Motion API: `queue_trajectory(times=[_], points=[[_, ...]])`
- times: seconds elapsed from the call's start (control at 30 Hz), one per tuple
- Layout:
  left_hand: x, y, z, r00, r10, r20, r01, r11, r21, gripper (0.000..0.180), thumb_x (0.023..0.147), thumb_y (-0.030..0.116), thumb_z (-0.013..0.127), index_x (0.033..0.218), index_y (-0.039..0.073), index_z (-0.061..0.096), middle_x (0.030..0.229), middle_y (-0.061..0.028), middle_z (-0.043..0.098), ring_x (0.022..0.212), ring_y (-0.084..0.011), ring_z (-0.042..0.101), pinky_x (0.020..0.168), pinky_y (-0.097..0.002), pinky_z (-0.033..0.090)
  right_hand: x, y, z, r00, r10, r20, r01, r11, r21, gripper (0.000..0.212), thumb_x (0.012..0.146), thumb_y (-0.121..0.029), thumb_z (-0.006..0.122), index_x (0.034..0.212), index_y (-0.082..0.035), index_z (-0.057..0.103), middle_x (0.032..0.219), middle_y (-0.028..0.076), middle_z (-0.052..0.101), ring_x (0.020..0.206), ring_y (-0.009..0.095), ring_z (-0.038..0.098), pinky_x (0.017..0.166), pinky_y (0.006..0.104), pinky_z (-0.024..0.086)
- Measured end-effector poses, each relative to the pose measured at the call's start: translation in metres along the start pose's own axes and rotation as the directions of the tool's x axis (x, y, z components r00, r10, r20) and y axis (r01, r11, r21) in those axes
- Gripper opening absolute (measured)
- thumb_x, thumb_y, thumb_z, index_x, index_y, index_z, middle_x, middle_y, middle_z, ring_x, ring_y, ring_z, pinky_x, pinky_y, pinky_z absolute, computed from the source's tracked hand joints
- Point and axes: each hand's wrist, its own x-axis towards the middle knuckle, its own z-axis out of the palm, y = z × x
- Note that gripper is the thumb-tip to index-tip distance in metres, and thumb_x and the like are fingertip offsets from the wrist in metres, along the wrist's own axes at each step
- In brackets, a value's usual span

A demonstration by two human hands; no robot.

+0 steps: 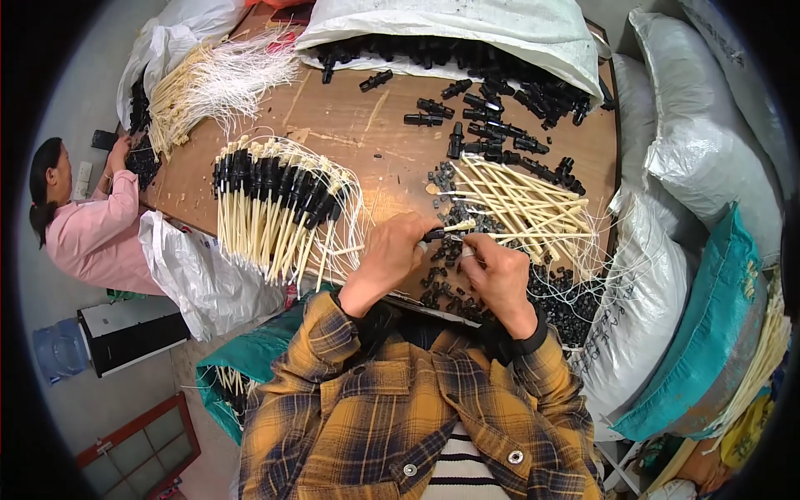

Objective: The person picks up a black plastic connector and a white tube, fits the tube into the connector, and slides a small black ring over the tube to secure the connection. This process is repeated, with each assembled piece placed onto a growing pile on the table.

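Note:
At the near edge of the table, my left hand point(392, 252) is closed in a pinch on a black plastic connector point(433, 235). A cream stick tip point(460, 226) shows at its right end. My right hand point(502, 271) is closed just beside it, thumb and fingertip pressed together; what they grip is too small to make out. Behind that hand lies a loose pile of cream sticks point(533, 204) with thin white strings. To the left of my left hand, a bundle of sticks with black connectors fitted point(275, 187) lies in a row, white strings trailing.
Small black pieces point(575, 312) are scattered around my right hand. A white sack point(467, 33) spills black connectors point(492, 108) across the far side. More stringed sticks point(200, 87) lie far left, near a co-worker in pink point(96, 221). Full sacks point(704, 125) line the right.

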Motion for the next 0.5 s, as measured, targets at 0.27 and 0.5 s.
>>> queue_trajectory(times=[0.27, 0.5], points=[[0.0020, 0.0058, 0.0055, 0.995, 0.100, 0.031, -0.099, 0.995, -0.025, 0.040, 0.068, -0.003, 0.059, 0.106, 0.006, 0.064, 0.093, -0.0152, 0.066, 0.088, -0.0354, 0.062, 0.077, -0.0400, 0.049, -0.0006, 0.0021, 0.0005, 0.997, -0.010, 0.082, 0.004, 0.997, 0.073, 0.012, 0.079, -0.012, 0.065, 0.090, -0.007, 0.066, 0.060, 0.013, 0.060, 0.054, 0.030, 0.061, 0.049, 0.0378, 0.047], [0.0031, 0.0093, 0.0043, 0.990, 0.101, 0.100, -0.085, 0.983, -0.160, 0.031, 0.066, -0.001, 0.064, 0.096, 0.005, 0.063, 0.088, -0.0107, 0.066, 0.086, -0.0326, 0.062, 0.072, -0.0383, 0.048, -0.0034, -0.0046, -0.0040, 0.969, -0.063, 0.239, 0.024, 0.986, 0.165, 0.014, 0.085, -0.008, 0.061, 0.098, -0.004, 0.061, 0.072, 0.016, 0.062, 0.065, 0.034, 0.063, 0.056, 0.0372, 0.049]])
